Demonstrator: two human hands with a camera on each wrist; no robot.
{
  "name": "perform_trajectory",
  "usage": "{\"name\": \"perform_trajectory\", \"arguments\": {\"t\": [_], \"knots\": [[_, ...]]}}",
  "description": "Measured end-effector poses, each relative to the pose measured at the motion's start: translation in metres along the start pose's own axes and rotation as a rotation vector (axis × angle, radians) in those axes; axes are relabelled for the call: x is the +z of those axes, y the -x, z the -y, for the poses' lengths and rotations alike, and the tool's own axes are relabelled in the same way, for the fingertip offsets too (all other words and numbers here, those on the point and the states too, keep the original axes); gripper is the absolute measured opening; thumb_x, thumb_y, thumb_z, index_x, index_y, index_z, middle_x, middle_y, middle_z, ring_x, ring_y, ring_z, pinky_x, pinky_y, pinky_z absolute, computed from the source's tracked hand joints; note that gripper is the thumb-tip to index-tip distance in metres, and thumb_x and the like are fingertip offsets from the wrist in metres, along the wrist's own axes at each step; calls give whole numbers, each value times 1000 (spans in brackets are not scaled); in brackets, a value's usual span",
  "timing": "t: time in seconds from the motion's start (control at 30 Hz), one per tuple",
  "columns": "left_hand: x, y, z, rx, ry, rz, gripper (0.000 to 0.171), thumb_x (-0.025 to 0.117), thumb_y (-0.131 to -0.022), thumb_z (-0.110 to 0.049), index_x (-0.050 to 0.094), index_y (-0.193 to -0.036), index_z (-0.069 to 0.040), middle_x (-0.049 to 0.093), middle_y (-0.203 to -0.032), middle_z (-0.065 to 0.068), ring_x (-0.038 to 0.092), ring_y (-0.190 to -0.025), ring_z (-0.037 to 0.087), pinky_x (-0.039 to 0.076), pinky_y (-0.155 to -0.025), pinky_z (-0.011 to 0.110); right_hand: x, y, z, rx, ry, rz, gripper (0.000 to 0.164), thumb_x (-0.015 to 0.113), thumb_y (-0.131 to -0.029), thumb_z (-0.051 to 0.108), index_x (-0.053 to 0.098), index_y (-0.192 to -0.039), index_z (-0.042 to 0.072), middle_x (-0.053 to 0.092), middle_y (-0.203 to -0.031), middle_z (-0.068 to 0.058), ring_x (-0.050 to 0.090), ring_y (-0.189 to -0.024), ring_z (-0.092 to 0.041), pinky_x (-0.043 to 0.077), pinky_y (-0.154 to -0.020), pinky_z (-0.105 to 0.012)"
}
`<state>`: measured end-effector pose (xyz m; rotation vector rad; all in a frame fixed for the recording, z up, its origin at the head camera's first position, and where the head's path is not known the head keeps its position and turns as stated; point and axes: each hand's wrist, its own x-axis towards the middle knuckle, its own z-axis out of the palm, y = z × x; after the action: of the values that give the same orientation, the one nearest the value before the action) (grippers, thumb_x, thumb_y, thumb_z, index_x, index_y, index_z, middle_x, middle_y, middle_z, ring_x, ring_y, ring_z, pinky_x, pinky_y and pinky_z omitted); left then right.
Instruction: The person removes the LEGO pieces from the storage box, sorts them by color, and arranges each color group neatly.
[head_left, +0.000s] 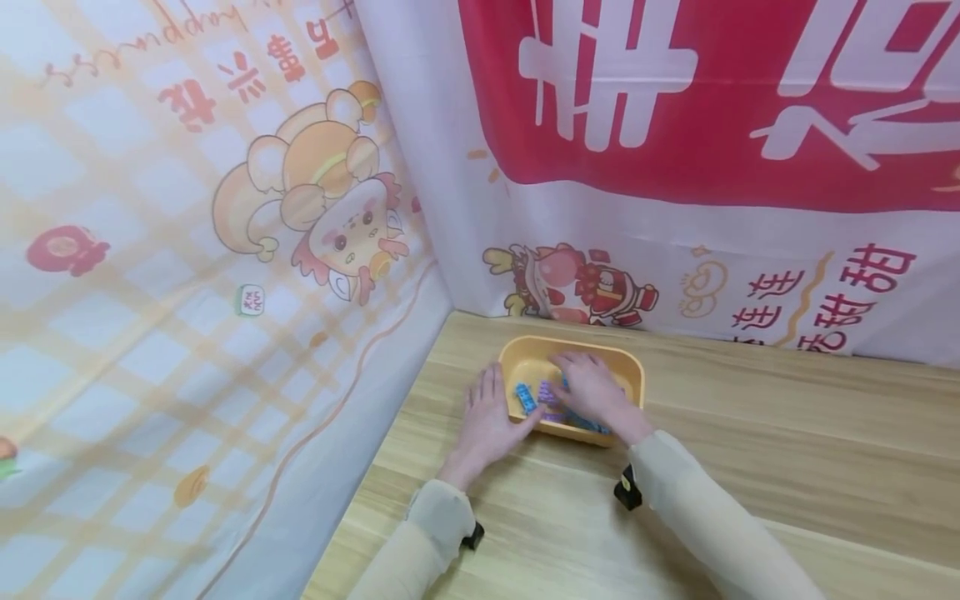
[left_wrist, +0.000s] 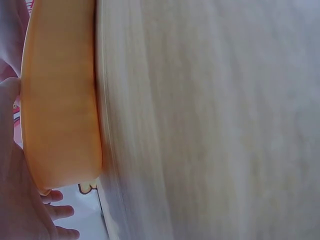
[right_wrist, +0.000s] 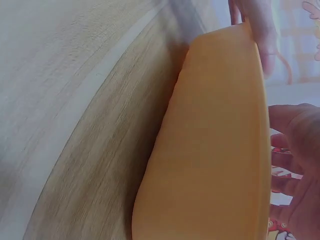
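An orange-yellow plastic basket (head_left: 573, 343) stands on the table near the wall corner, its side filling much of the left wrist view (left_wrist: 60, 100). My left hand (head_left: 487, 421) rests against its left end, fingers straight along the outside and thumb over the front rim. Inside lie a blue piece (head_left: 525, 398) with small studs, some purple pieces (head_left: 546, 390) and more blue pieces (head_left: 587, 422), perhaps building blocks. Over them, my right hand (head_left: 592, 390) reaches down into the basket with its fingers spread. In the right wrist view nothing shows in its fingers, though their tips are partly hidden.
The wood-grain table (head_left: 555, 517) extends to the right and toward me. Printed cloth hangs at the left (head_left: 300, 333) and at the back (head_left: 675, 250), close behind the basket. A small black device (head_left: 628, 490) is at the right wrist.
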<state>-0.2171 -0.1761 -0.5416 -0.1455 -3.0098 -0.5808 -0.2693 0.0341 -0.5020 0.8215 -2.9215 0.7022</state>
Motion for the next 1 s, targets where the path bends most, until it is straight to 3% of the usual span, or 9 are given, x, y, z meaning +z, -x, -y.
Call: {"name": "perform_trajectory", "arguments": {"t": [0.27, 0.47, 0.67, 0.77, 0.9, 1.0], "knots": [[1, 2, -2, 5, -34, 4, 115, 54, -101, -77, 14, -174, 3, 19, -183, 26, 24, -169, 47, 23, -139, 65, 10, -16, 6, 5, -31, 89, 47, 74, -105, 20, 65, -144, -4, 72, -141, -24, 64, -138, -46, 38, -129, -72], [4, 3, -3, 21, -53, 6, 112, 53, -103, -75, 15, -174, 4, 22, -181, 28, 26, -168, 47, 26, -138, 66, 27, -26, -1, -4, -5, 106, 45, 75, -102, 22, 69, -136, -5, 76, -125, -21, 70, -123, -43, 48, -119, -73], [0, 4, -6, 25, -47, 14, 111, 52, -103, -75, 16, -174, 4, 23, -181, 27, 27, -168, 47, 26, -138, 65, 32, -38, -3, 13, 30, 157, 18, 79, -98, 24, 72, -98, 8, 68, -96, -7, 65, -94, -28, 56, -107, -67], [-2, 4, -6, 23, -56, 13, 111, 50, -103, -75, 15, -174, 3, 23, -181, 27, 27, -168, 47, 26, -138, 64, 38, -46, -3, 30, 45, 188, 18, 79, -99, 25, 71, -98, 10, 68, -98, -7, 65, -97, -28, 55, -110, -66], [-2, 3, -4, 17, -68, 13, 111, 49, -104, -75, 13, -174, 2, 22, -182, 26, 27, -168, 46, 26, -139, 64, 56, -58, -14, 6, 62, 161, 20, 80, -98, 29, 72, -100, 10, 71, -101, -9, 68, -99, -31, 57, -107, -66], [-2, 3, -3, 8, -76, 23, 112, 48, -104, -76, 12, -175, 2, 20, -183, 26, 25, -169, 46, 25, -139, 64, 57, -58, -11, -30, 72, 127, 16, 80, -97, 25, 72, -95, 11, 71, -96, -8, 68, -95, -30, 59, -101, -65]]}}
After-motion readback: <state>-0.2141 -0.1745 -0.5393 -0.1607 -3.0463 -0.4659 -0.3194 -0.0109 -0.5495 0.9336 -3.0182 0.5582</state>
